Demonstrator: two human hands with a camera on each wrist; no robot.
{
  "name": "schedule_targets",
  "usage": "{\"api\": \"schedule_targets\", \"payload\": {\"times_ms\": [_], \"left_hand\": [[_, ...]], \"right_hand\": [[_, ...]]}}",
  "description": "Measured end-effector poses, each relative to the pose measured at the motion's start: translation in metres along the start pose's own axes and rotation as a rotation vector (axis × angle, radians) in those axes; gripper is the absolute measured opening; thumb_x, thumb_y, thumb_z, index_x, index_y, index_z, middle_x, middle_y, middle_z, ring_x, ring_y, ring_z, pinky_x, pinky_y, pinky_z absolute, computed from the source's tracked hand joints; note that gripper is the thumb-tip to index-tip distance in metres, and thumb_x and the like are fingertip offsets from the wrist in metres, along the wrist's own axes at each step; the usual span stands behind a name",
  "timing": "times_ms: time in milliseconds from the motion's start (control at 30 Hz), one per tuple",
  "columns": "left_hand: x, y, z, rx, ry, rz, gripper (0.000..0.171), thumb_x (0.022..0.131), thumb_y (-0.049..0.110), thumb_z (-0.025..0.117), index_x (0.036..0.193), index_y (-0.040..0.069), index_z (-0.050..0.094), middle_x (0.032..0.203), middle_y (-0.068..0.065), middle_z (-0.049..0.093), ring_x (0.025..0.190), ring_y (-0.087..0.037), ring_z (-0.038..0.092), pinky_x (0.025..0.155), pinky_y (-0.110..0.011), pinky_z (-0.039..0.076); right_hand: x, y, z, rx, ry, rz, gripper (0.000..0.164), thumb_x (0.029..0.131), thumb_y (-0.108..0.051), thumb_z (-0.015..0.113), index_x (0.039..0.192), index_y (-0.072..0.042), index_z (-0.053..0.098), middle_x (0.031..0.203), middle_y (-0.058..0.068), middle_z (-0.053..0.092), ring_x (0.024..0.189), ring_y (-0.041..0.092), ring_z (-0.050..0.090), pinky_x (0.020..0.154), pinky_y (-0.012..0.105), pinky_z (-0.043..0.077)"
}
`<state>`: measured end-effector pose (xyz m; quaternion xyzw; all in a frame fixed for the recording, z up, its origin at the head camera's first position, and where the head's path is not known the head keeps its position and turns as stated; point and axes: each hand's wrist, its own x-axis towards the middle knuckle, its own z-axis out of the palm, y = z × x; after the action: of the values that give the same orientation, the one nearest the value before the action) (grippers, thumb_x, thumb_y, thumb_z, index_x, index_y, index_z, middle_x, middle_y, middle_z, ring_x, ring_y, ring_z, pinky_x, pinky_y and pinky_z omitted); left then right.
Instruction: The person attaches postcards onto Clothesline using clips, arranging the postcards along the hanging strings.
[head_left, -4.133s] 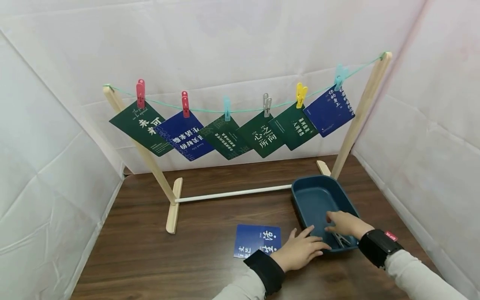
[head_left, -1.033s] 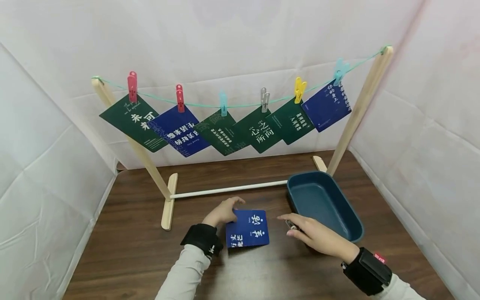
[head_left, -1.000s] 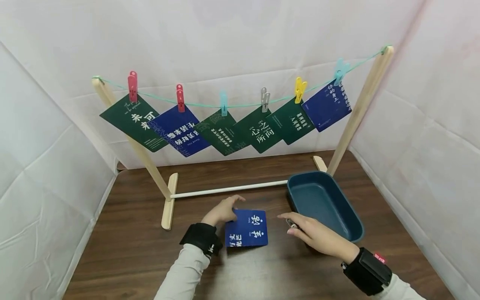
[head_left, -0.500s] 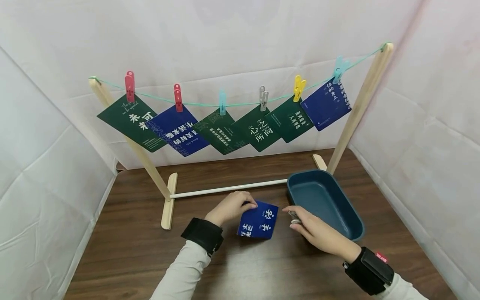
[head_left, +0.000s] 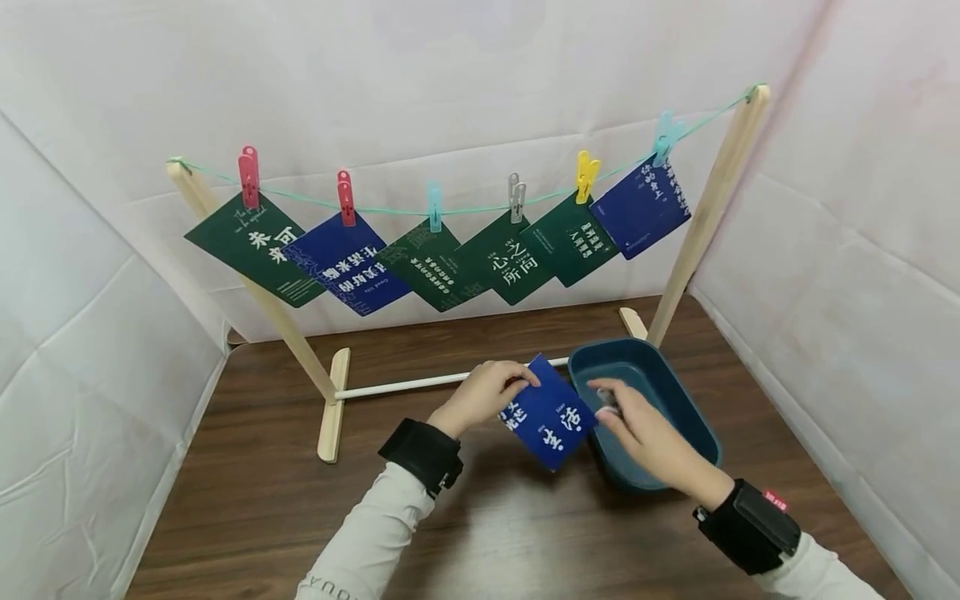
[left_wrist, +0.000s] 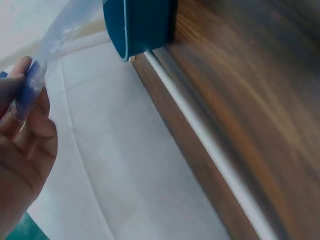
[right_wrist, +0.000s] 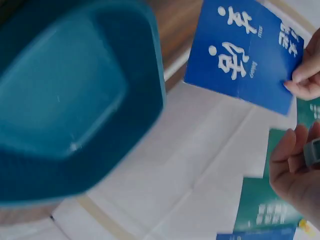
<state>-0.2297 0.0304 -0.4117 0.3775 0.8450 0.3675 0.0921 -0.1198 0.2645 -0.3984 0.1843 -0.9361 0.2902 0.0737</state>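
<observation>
In the head view a blue card with white lettering hangs tilted above the table. My left hand pinches it by its left edge, thumb and fingers on either side, as the left wrist view also shows. Just right of the card, over the tray, my right hand holds a grey clothespin between thumb and fingers; the fingers cover much of it. From the right wrist, the card and the clothespin appear apart from each other.
A dark blue tray stands at the right under my right hand. Behind, a green string runs between two wooden posts, with several green and blue cards clipped along it by coloured clothespins. A white rod joins the post feet.
My right hand took the grey clothespin from the tray. My left hand picked the blue card off the table, then lifted it and turned it rightwards, closer to the right hand.
</observation>
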Motion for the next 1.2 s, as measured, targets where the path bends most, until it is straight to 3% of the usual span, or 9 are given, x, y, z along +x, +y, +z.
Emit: {"api": "schedule_targets", "payload": {"times_ms": [167,267,367,467,600,733,800,1000,1200], "left_hand": [[0.015,0.013,-0.007,0.029,-0.135,0.062,0.036,0.093,0.008,0.058,0.128,0.009,0.055,0.132,-0.013,0.053,0.116,-0.024,0.057,0.090,-0.033,0.052],[0.026,0.022,-0.012,-0.014,-0.121,0.061,0.045,0.089,0.002,0.062,0.131,0.010,0.049,0.122,-0.014,0.059,0.108,-0.026,0.061,0.085,-0.033,0.054],[0.043,0.034,-0.016,-0.147,-0.019,0.011,0.049,0.086,0.001,0.066,0.130,0.009,0.048,0.100,-0.015,0.066,0.084,-0.025,0.067,0.070,-0.029,0.056],[0.064,0.050,-0.019,-0.248,0.089,-0.049,0.040,0.084,0.006,0.070,0.121,0.003,0.058,0.087,-0.015,0.068,0.069,-0.022,0.066,0.060,-0.024,0.055],[0.088,0.071,-0.023,-0.187,0.186,-0.096,0.016,0.083,0.016,0.073,0.094,0.004,0.071,0.086,-0.009,0.071,0.070,-0.012,0.065,0.058,-0.016,0.051],[0.103,0.093,-0.032,-0.071,0.261,-0.116,0.014,0.084,0.021,0.072,0.085,0.007,0.070,0.085,-0.005,0.072,0.074,-0.013,0.066,0.058,-0.015,0.044],[0.112,0.104,-0.038,-0.073,0.303,-0.116,0.015,0.085,0.022,0.071,0.085,0.007,0.070,0.084,-0.006,0.072,0.073,-0.014,0.066,0.057,-0.016,0.043],[0.144,0.138,-0.050,-0.213,0.459,-0.124,0.017,0.086,0.023,0.069,0.089,0.005,0.069,0.083,-0.007,0.072,0.065,-0.015,0.066,0.055,-0.015,0.048],[0.169,0.163,-0.041,-0.421,0.621,-0.179,0.017,0.085,0.022,0.070,0.089,0.005,0.070,0.081,-0.008,0.073,0.063,-0.017,0.068,0.050,-0.013,0.046]], "right_hand": [[0.018,0.001,-0.047,0.020,0.141,0.045,0.035,0.102,-0.014,0.040,0.130,0.007,0.035,0.115,0.029,0.054,0.098,0.036,0.057,0.081,0.047,0.049],[0.033,0.003,-0.081,0.044,0.229,0.019,0.032,0.100,-0.011,0.044,0.125,0.009,0.042,0.116,0.027,0.054,0.099,0.020,0.055,0.084,0.030,0.047],[0.050,0.004,-0.117,0.027,0.317,-0.033,0.029,0.096,-0.006,0.051,0.121,0.009,0.052,0.102,0.009,0.056,0.089,0.000,0.045,0.072,0.012,0.039],[0.067,0.004,-0.152,0.023,0.365,-0.018,0.030,0.094,-0.005,0.054,0.122,0.006,0.055,0.093,-0.011,0.053,0.080,-0.007,0.045,0.065,0.007,0.037],[0.089,0.001,-0.189,0.014,0.404,0.072,0.034,0.096,-0.013,0.053,0.125,0.005,0.054,0.088,-0.028,0.047,0.074,-0.008,0.046,0.059,0.008,0.037],[0.110,-0.004,-0.214,0.009,0.498,0.077,0.033,0.094,-0.010,0.056,0.122,0.006,0.056,0.091,-0.029,0.047,0.075,-0.008,0.044,0.061,0.007,0.036],[0.120,-0.007,-0.227,0.011,0.549,0.088,0.031,0.093,-0.010,0.057,0.120,0.004,0.058,0.091,-0.029,0.047,0.074,-0.008,0.044,0.064,0.007,0.036],[0.144,-0.017,-0.257,0.021,0.636,0.162,0.021,0.094,-0.017,0.056,0.113,-0.011,0.062,0.089,-0.026,0.045,0.073,-0.005,0.042,0.065,0.010,0.034],[0.159,-0.021,-0.265,0.078,0.758,0.211,0.010,0.095,-0.016,0.055,0.095,-0.023,0.062,0.084,-0.022,0.044,0.067,-0.003,0.038,0.058,0.011,0.032]]}}
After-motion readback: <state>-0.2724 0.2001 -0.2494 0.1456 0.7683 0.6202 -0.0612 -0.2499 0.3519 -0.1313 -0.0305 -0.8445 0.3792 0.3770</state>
